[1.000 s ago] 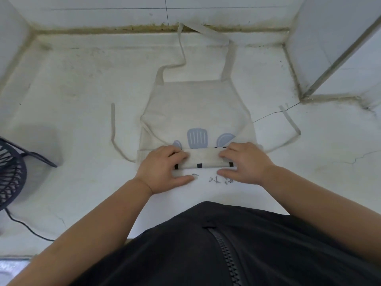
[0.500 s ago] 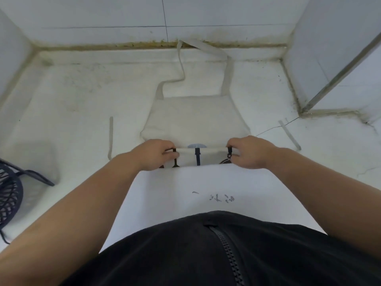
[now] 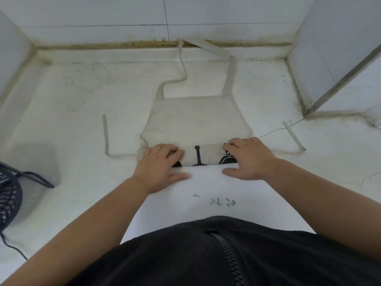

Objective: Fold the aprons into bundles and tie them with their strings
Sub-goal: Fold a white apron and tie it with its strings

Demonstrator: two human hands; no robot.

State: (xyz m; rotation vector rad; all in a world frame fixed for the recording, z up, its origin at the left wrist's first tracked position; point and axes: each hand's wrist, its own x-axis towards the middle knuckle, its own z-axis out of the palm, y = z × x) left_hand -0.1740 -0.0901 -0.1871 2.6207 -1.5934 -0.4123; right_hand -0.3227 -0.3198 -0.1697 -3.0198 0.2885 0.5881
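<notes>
A beige apron [image 3: 195, 120] lies flat on the white floor, bib pointing away from me. Its near end is folded into a band [image 3: 208, 155] showing black utensil prints. My left hand [image 3: 158, 168] lies on the band's left part, fingers over its far edge and thumb spread on the near side. On the band's right part my right hand [image 3: 249, 159] rests the same way. The neck strap [image 3: 228, 75] loops toward the back wall. The left waist string [image 3: 106, 137] and the right waist string [image 3: 293, 137] trail loose on either side.
A white sheet [image 3: 206, 188] with dark handwriting lies between the apron and my body. A black mesh object [image 3: 8, 199] with a cable stands at the left edge. Tiled walls close off the back and left, and a wall corner [image 3: 307, 112] juts in at right.
The folded band has been turned over once more away from me, covering the grey prints and showing black ones. Both hands moved forward with it and now lie on top.
</notes>
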